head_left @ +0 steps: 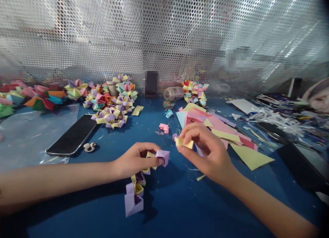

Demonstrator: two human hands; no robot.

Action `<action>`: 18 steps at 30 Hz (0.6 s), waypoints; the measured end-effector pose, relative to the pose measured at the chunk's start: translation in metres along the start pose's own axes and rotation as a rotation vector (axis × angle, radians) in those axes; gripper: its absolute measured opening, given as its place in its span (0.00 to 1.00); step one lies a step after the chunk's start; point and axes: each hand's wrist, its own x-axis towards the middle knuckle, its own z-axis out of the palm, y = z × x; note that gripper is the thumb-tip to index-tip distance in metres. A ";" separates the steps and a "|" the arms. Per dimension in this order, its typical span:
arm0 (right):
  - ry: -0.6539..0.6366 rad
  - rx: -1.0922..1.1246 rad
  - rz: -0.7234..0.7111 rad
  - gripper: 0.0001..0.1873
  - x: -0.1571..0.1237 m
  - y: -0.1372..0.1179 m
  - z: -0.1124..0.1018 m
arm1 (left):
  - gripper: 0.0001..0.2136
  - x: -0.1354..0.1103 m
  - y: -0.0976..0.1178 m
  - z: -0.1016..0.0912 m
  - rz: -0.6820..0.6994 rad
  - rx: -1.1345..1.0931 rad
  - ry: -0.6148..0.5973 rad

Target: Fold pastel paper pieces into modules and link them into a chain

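My left hand is closed on a chain of folded paper units, purple and yellow by turns. The chain hangs down below the fingers toward the near side of the table, and a purple unit pokes out past the thumb. Opposite it, my right hand pinches a single yellow folded paper unit between thumb and fingers. The two hands are apart, and the yellow unit does not touch the chain. Behind the right fingers a small purple folded piece is partly hidden.
Colored paper sheets lie beyond my right hand. Finished origami clusters stand at the back left, near a phone and an earbud pair. Small pink and blue folded pieces sit mid-table. Paper scraps pile up rightward.
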 end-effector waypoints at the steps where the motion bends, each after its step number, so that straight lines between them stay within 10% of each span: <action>1: -0.031 0.065 -0.013 0.07 -0.002 -0.004 0.003 | 0.07 0.000 -0.001 0.000 -0.003 0.023 0.006; 18: -0.301 0.029 -0.014 0.19 -0.020 0.004 0.015 | 0.10 -0.004 0.002 0.001 -0.030 0.118 0.002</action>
